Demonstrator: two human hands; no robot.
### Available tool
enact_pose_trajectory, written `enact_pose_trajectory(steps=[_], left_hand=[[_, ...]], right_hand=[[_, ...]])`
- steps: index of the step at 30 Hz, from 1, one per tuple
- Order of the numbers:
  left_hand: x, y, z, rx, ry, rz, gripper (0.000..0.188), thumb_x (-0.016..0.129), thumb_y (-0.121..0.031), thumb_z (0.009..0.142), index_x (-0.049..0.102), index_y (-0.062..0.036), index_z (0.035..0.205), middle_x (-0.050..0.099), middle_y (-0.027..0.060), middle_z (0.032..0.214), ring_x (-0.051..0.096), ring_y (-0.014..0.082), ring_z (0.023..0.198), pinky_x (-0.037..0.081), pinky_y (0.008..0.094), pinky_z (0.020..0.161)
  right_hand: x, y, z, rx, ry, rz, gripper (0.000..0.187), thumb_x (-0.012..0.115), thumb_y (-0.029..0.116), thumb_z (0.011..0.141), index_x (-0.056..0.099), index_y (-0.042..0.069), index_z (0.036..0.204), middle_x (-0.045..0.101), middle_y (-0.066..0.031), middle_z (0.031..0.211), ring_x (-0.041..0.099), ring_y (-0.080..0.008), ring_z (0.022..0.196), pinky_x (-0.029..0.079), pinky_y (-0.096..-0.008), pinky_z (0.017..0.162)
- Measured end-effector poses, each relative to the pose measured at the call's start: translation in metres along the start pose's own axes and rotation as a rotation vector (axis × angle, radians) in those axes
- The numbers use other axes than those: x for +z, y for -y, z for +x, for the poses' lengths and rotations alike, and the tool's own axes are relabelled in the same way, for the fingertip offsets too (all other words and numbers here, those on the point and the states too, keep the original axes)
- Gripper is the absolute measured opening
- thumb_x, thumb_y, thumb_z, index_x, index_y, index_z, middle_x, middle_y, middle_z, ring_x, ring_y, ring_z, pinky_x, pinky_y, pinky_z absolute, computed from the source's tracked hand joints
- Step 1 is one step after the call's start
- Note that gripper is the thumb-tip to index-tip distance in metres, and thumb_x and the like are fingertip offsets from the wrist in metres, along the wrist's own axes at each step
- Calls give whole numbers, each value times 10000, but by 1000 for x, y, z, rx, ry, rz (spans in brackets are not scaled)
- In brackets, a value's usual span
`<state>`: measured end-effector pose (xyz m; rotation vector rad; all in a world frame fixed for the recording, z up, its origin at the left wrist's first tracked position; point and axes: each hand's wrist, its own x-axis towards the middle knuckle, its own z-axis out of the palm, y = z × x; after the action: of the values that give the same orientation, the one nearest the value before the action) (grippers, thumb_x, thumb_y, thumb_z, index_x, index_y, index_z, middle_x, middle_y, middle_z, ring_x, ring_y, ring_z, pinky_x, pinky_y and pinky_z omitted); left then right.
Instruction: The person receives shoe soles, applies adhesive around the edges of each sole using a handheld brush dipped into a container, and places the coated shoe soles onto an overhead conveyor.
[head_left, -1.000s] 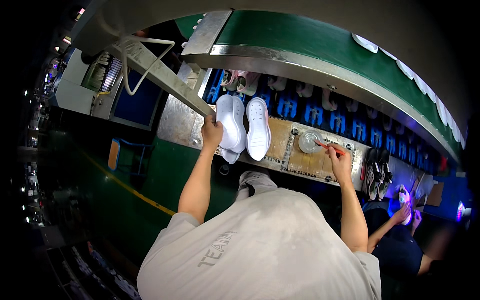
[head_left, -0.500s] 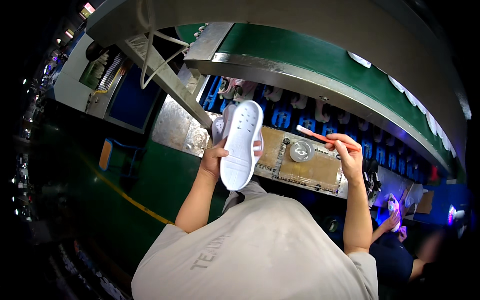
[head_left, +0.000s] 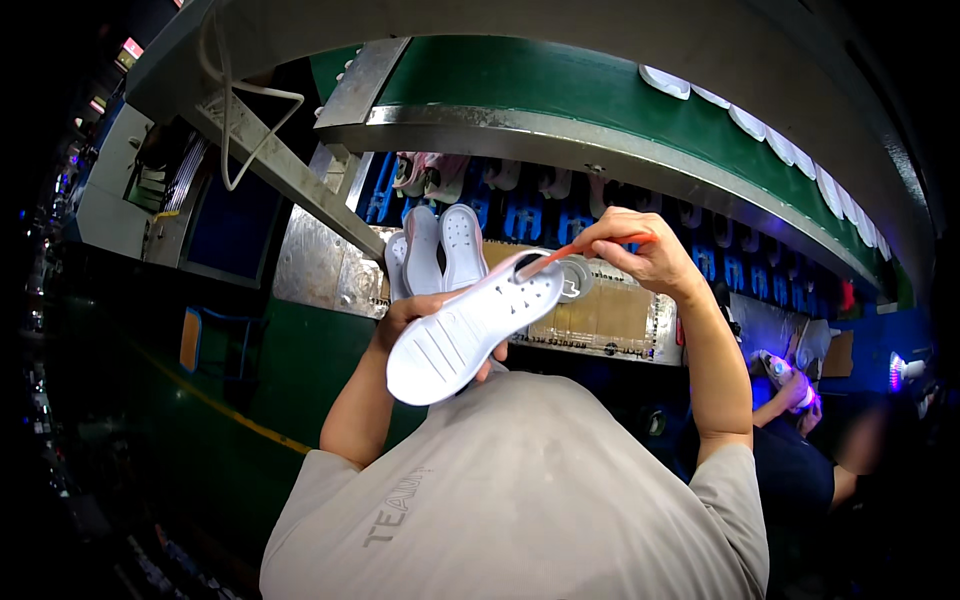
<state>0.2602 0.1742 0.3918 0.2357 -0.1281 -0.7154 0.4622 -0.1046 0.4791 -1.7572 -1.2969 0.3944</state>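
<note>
My left hand [head_left: 402,318] grips a white shoe sole [head_left: 465,335] by its side, with fingertips showing at the opposite edge. The sole is tilted, its grooved wide end near my shirt and its end with small holes pointing right and away. Between its fingers and thumb, my right hand [head_left: 645,255] pinches an orange-handled brush [head_left: 572,249]. The brush's pale head reaches the rim at the sole's holed end; whether the bristles touch it I cannot tell. Just beyond that end stands a round, clear-looking tub [head_left: 574,281], partly covered by the sole.
More white soles [head_left: 424,252] lean together on the metal bench [head_left: 325,268]. Cardboard [head_left: 610,312] covers part of it. Blue racks [head_left: 522,222] hold shoes under a green conveyor [head_left: 520,85] carrying white soles. A slanted metal post stands left. At right, another person's hands [head_left: 795,390] hold a shoe.
My left hand has tipped the sole from nearly upright to slanting, its holed end swinging right. My right hand has brought the brush left onto that end. The view has shifted slightly right.
</note>
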Motion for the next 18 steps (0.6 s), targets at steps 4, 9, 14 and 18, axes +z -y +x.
enact_pose_trajectory(steps=[4, 9, 14, 18], left_hand=[[-3, -4, 2, 199, -124, 220, 1039, 729, -500, 844, 235, 34, 1585, 567, 327, 1283, 690, 458, 1035, 635, 475, 825], [-17, -10, 19, 446, -292, 668, 1140, 720, -645, 819, 217, -4, 1617, 570, 267, 1318, 669, 361, 1130, 575, 446, 955], [-19, -22, 27, 517, -311, 883, 1178, 623, -755, 880, 88, -55, 1663, 442, 231, 1538, 489, 344, 1412, 396, 441, 1167], [-8, -27, 34, 658, -427, 851, 1242, 621, -845, 792, 124, -95, 1648, 548, 228, 1405, 655, 376, 1189, 556, 494, 996]], right_hand=[[10, -16, -12, 41, -130, -102, 134, 671, 54, 930, 761, 2, 1015, 757, -115, 902, 707, -206, 811, 558, -315, 756], [42, -3, -21, 133, -222, 60, 160, 684, 68, 965, 751, -12, 1086, 763, -109, 920, 741, -192, 844, 575, -296, 779], [60, 14, -31, -12, -183, 78, 155, 732, 72, 936, 759, 8, 1074, 767, -76, 854, 709, -200, 771, 546, -313, 697], [62, 26, -45, -30, -171, 96, 141, 727, 62, 934, 757, 6, 1060, 761, -76, 839, 683, -207, 726, 527, -318, 673]])
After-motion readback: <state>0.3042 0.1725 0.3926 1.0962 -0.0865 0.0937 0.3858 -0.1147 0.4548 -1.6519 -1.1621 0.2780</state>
